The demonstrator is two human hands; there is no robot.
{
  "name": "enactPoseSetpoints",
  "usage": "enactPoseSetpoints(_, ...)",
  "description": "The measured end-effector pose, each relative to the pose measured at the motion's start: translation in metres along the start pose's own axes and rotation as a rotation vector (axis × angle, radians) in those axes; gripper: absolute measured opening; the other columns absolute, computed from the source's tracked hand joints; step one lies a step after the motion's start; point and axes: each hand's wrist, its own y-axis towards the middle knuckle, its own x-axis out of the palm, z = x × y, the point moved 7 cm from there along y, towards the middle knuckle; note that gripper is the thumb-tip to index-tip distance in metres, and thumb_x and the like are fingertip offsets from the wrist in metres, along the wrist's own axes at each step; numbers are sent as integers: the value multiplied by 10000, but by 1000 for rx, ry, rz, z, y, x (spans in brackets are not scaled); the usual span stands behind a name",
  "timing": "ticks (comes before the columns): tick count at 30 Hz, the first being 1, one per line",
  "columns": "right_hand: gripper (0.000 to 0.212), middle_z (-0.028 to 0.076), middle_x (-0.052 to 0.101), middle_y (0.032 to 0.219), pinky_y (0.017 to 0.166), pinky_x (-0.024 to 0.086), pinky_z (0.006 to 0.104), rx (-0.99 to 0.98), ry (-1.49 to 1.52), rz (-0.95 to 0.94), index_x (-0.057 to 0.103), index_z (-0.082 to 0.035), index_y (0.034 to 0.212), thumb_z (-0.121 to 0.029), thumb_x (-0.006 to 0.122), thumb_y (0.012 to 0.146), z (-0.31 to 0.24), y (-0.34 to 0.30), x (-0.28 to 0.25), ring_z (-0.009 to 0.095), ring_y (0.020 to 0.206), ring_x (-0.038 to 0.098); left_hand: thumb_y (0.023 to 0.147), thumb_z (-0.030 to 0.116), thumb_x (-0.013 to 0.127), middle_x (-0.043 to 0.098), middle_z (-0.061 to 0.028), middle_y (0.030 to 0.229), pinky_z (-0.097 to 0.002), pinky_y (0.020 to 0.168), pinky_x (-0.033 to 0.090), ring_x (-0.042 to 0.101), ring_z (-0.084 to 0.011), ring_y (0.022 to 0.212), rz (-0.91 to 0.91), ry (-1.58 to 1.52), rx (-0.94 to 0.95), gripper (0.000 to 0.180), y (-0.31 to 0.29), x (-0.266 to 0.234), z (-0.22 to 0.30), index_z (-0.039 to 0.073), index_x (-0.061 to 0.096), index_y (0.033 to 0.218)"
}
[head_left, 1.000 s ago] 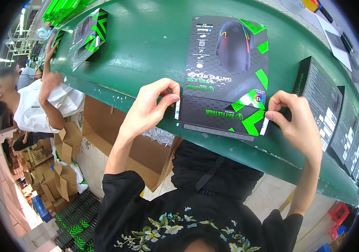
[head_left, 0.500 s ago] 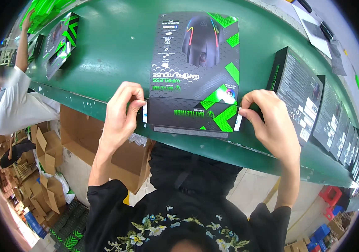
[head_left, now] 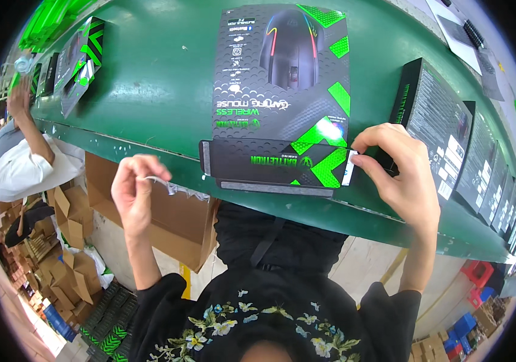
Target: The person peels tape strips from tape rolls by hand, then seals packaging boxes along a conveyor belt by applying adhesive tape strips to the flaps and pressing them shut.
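A black and green mouse box (head_left: 246, 78) lies flat on the green table in front of me, its print upside down. Its end flap (head_left: 227, 160) reaches toward me, with a bare grey strip at the flap's left end. My right hand (head_left: 399, 172) pinches the white backing strip (head_left: 348, 169) at the right end of that flap. Off to the left of the box, my left hand (head_left: 137, 190) is closed in a pinch on a thin white strip (head_left: 162, 182), blurred, above the table's front edge.
Several mouse boxes (head_left: 436, 123) stand in a leaning row at the right. More boxes (head_left: 77, 66) lie at the far left, near another person's hand (head_left: 19, 99). Below the table edge is an open carton (head_left: 173, 232). Flattened and open cartons (head_left: 80, 274) cover the floor at left.
My left hand has moved left and down, away from the box. The white strip at the flap's left end has come off. My right hand stays at the right end.
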Motion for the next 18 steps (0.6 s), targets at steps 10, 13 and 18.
enactPoseSetpoints(10, 173, 87, 634, 877, 738, 475, 376, -264, -141, 159, 664, -23, 883, 3, 742, 731, -6, -6, 2, 304, 815, 598, 946, 212, 689, 657, -40, 734, -250, 619, 466, 600, -81, 679, 220, 1264, -525, 240, -116, -148, -69, -28, 686, 937)
enactPoseSetpoints(13, 170, 88, 632, 867, 738, 474, 378, -246, -138, 120, 663, -27, 877, -3, 740, 728, -7, -3, 3, 306, 798, 598, 955, 216, 674, 644, -45, 716, -261, 642, 481, 593, -85, 679, 366, 1123, -530, 242, -123, -155, -68, -26, 692, 955)
enactPoseSetpoints(18, 115, 108, 608, 817, 758, 447, 394, -120, -23, -158, 602, -8, 824, -3, 697, 760, -3, 19, 1, 316, 794, 593, 970, 158, 640, 658, -68, 827, -266, 663, 486, 587, -105, 702, 288, 903, -382, 192, -73, -115, -63, -27, 683, 998)
